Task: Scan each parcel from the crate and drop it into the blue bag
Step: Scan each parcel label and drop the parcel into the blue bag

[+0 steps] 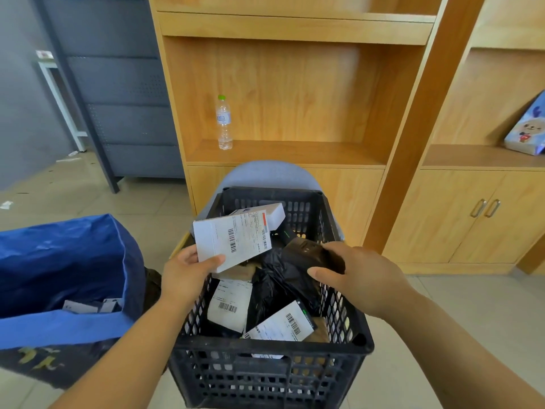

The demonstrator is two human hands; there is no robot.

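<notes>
A white labelled parcel [233,240] is held in the left hand [188,271], barcode up, over the crate [265,346]. Just right of it, a dark object [306,252], perhaps the scanner, is gripped by the right hand [359,276]. Scanning seems in hand; next the parcel must be carried left to the blue bag [59,261].

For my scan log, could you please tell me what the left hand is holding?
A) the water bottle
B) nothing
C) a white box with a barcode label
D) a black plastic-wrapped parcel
C: the left hand grips the white box by its lower edge over the crate, label up; the right hand holds a dark object.
</notes>
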